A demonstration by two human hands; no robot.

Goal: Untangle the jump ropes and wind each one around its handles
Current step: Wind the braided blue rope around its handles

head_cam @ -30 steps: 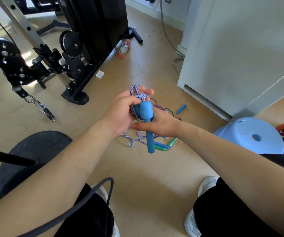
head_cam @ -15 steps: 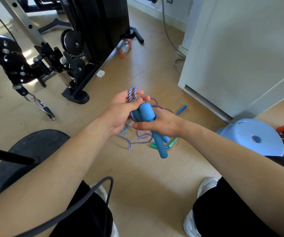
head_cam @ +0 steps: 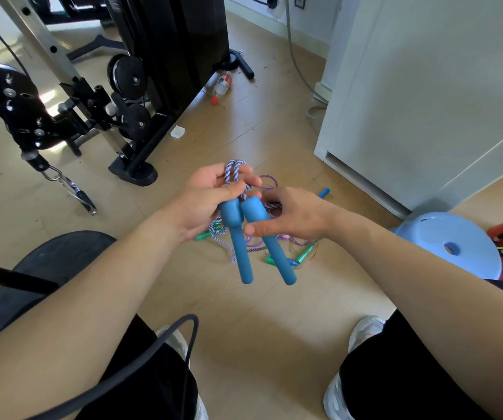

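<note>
Head camera, looking down past two bare forearms that run out of the bottom corners. The right hand's [head_cam: 292, 216] fingertips are hidden behind the handles. The left thumb covers the spot where the rope joins them. The tangle of other ropes [head_cam: 300, 242] on the wooden floor [head_cam: 244, 313] is partly blocked by both hands, so the number of ropes there cannot be told; a green handle [head_cam: 304, 253] and a loose blue piece [head_cam: 324, 193] show.

Half a second ago the two handles overlapped at a slant; now they hang side by side, ends pointing down toward the viewer.

The left hand [head_cam: 205, 201] pinches loops of the purple-and-white braided rope [head_cam: 233, 172] between thumb and curled fingers, just above the thick head of the first blue handle [head_cam: 238, 237], which hangs below that pinch. The right hand grips the second blue handle [head_cam: 270, 241] near its head, thumb across the front, fingers curled behind. The handle heads touch. More braided rope trails to the floor behind them.

A black gym machine [head_cam: 165, 56] stands upper left, and a pale blue stool [head_cam: 444, 241] at right.
</note>
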